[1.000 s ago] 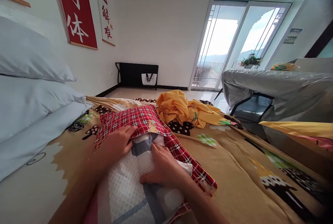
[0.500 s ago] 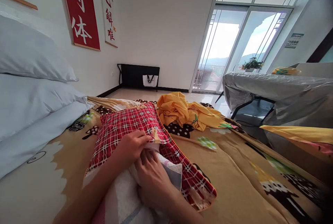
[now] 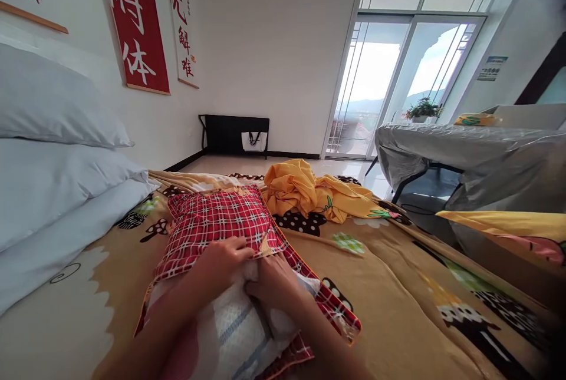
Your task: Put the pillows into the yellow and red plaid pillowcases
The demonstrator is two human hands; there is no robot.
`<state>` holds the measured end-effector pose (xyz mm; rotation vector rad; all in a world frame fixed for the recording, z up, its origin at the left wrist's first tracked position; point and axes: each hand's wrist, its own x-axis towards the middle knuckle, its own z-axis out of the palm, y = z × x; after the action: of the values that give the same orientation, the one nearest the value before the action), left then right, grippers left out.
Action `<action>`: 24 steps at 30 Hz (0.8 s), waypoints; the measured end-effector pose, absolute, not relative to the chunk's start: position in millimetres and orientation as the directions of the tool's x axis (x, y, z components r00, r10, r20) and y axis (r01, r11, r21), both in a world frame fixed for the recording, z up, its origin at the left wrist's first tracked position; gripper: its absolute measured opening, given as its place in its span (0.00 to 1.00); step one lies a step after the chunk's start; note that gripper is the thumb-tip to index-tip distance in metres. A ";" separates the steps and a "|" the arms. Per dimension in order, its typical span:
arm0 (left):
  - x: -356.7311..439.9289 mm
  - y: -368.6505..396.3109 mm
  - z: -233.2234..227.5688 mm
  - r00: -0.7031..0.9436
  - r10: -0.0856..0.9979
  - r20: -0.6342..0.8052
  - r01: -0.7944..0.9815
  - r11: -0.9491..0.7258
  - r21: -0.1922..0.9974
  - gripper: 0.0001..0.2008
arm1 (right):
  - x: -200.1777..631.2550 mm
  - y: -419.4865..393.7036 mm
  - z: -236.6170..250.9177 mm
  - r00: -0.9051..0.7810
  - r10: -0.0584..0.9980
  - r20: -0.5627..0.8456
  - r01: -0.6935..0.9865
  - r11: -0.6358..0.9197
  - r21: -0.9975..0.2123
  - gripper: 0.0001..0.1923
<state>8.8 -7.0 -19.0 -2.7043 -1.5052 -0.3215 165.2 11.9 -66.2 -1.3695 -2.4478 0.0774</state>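
A red plaid pillowcase (image 3: pixel 216 215) lies on the bed with its opening toward me. Partly inside it is a white pillow (image 3: pixel 230 315) with blue and pink stripes. My left hand (image 3: pixel 225 256) is closed on the upper edge of the opening, holding the plaid cloth. At the right side of the opening, my right hand (image 3: pixel 278 280) grips the pillow, its fingertips tucked under the case edge and hidden. The lower plaid layer shows beneath the pillow on the right.
White pillows (image 3: pixel 53 174) are stacked at the left. A crumpled yellow cloth (image 3: pixel 305 191) lies beyond the pillowcase on the brown patterned blanket (image 3: pixel 380 303). A table under a plastic cover (image 3: pixel 442 138) stands at the right, and a yellow fabric edge (image 3: pixel 508 224) juts in below it.
My right hand has moved forward and its fingers have gone under the pillowcase edge. The left hand still holds the case edge. More of the striped pillow shows near me.
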 end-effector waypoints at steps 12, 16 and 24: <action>-64.4 -11.0 5.5 0.234 0.970 0.073 0.956 -0.243 0.166 0.15 | 97.5 -57.6 -112.7 -0.527 0.288 0.799 0.696 0.686 0.212 0.19; -74.3 -2.8 2.6 0.198 0.975 0.104 0.970 -0.210 0.121 0.15 | 103.5 -30.0 -90.1 -0.507 0.578 0.639 0.714 0.698 -0.064 0.26; -79.8 8.0 -1.9 -0.047 0.922 0.385 0.976 -0.041 0.216 0.04 | 166.2 20.3 -56.3 -0.002 0.666 0.746 0.537 0.630 -0.561 0.13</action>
<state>-79.8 8.0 -1.9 -2.0792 -2.0859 -0.6596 166.2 20.3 -56.3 -1.0041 -1.6608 0.1348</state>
